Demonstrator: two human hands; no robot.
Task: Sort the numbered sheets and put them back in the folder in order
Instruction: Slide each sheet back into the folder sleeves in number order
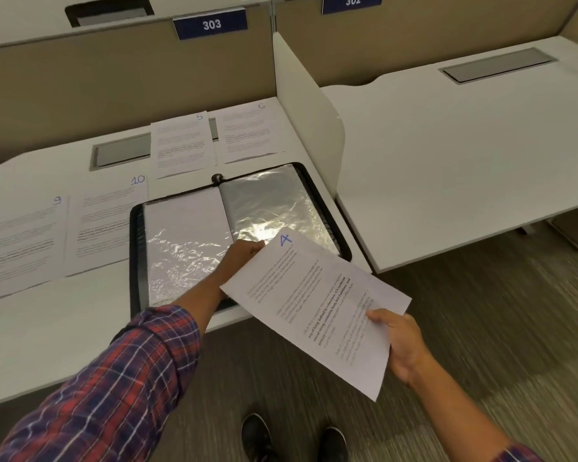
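Sheet 4 (314, 295) hangs tilted past the front edge of the desk (64, 328), its top corner over the right sleeve of the open folder (135, 255). My right hand (404, 345) pinches its lower edge, thumb on top. My left hand (244, 253) reaches over the folder, fingers mostly behind the sheet, so I cannot tell their grip. Beyond the folder lie sheet 5 (181, 145) and sheet 6 (251, 131); to its left, sheet 9 (20, 241) and sheet 10 (104, 221)

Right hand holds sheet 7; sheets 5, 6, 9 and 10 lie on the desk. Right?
No: the head view shows the right hand holds sheet 4, not 7. The desk does hold sheet 5, sheet 6, sheet 9 and sheet 10.
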